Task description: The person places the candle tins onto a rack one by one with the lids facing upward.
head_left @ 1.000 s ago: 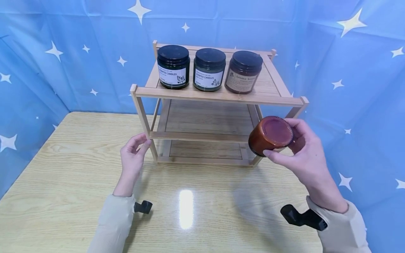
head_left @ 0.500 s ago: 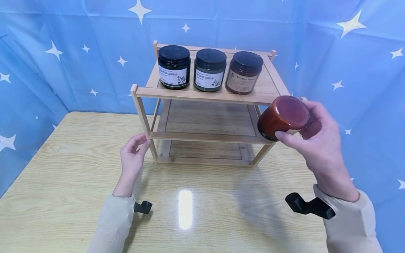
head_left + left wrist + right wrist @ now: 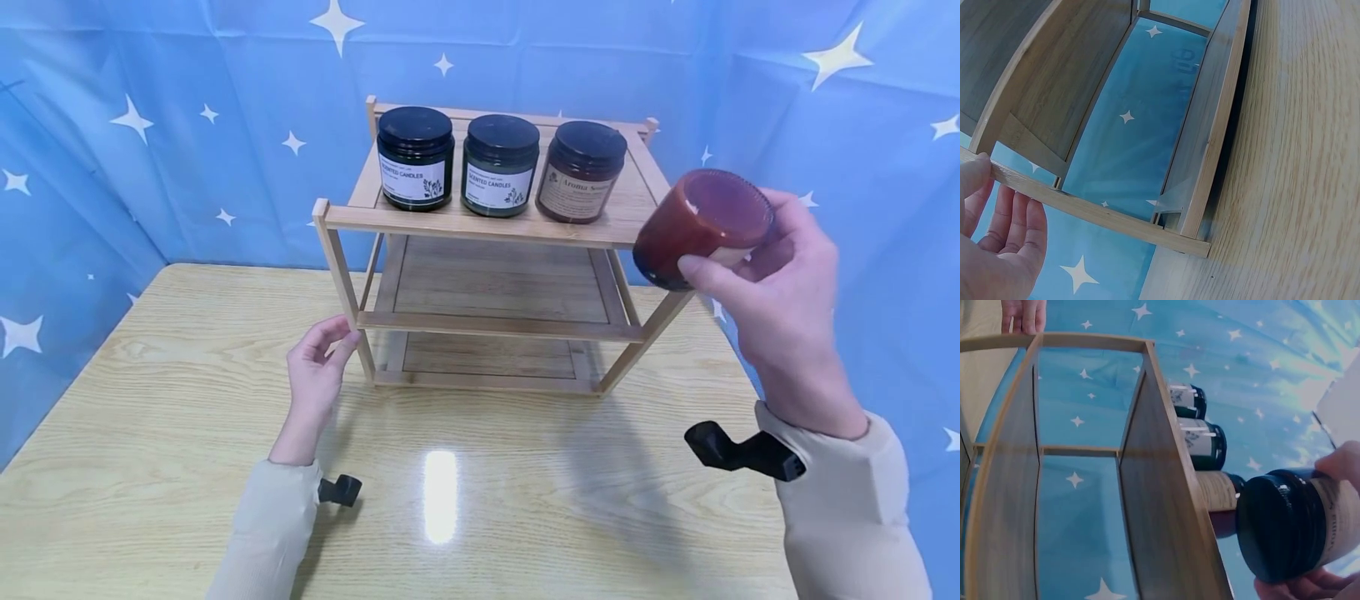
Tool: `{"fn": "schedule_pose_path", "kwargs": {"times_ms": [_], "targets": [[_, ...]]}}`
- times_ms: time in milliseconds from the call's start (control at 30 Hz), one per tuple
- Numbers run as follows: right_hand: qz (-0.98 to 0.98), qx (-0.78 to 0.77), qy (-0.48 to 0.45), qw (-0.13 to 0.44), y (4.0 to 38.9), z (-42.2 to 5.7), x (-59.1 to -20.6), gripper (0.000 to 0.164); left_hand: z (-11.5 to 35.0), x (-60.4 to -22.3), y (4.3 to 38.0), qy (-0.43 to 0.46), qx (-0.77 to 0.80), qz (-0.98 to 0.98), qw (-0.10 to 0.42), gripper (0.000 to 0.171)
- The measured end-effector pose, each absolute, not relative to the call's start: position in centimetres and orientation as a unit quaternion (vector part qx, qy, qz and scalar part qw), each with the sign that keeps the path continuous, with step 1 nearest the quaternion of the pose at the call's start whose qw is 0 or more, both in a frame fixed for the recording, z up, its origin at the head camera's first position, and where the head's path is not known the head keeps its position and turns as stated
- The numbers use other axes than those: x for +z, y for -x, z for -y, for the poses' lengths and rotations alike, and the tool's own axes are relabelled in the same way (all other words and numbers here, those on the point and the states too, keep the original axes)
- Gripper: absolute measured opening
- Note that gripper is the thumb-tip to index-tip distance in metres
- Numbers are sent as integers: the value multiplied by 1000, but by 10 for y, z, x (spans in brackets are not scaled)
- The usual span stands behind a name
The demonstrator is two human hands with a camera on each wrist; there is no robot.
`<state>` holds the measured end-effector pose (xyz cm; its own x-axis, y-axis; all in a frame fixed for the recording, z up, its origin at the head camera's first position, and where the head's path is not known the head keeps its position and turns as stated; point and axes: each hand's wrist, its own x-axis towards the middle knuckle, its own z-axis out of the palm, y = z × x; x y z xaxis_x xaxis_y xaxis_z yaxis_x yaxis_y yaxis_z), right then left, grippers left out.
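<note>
My right hand (image 3: 793, 287) grips an amber candle jar (image 3: 701, 225) off the front right corner of the wooden rack. The jar is tipped over, its base facing the head camera; its black lid (image 3: 1279, 528) shows in the right wrist view. My left hand (image 3: 321, 367) pinches the left front post (image 3: 1094, 209) of the rack between thumb and fingers. Along the top shelf (image 3: 637, 187) stand a dark green scented candle (image 3: 415, 158), a second green candle (image 3: 500, 167) and a brown Aroma candle (image 3: 581, 172), all upright with black lids.
Below the top shelf, the rack has a middle shelf (image 3: 502, 279) and a bottom shelf (image 3: 487, 354). It stands on a light wood table (image 3: 187, 392). Behind and to the right hangs a blue curtain (image 3: 240, 75) with white stars.
My right hand has lifted the amber candle jar up and to the right, from beside the middle shelf to about top-shelf height. The left hand stays on the post.
</note>
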<state>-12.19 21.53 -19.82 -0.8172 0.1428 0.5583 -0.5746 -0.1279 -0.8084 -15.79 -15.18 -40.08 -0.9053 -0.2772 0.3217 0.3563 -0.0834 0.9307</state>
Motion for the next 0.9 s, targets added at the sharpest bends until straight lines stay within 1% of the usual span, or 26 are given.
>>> {"fn": "schedule_pose_path", "kwargs": {"times_ms": [233, 467, 600, 767, 900], "targets": [[617, 721, -161, 270, 138, -213, -183, 43, 152, -400, 158, 29, -735, 643, 214, 26], [626, 709, -136, 296, 153, -213, -176, 36, 152, -400, 159, 30, -738, 639, 215, 27], [637, 700, -122, 298, 159, -216, -175, 35, 152, -400, 159, 29, -737, 640, 215, 25], [652, 695, -100, 286, 164, -219, -172, 38, 152, -400, 158, 29, -734, 643, 214, 21], [646, 703, -101, 279, 168, -219, -170, 40, 152, -400, 158, 31, -735, 643, 215, 21]]}}
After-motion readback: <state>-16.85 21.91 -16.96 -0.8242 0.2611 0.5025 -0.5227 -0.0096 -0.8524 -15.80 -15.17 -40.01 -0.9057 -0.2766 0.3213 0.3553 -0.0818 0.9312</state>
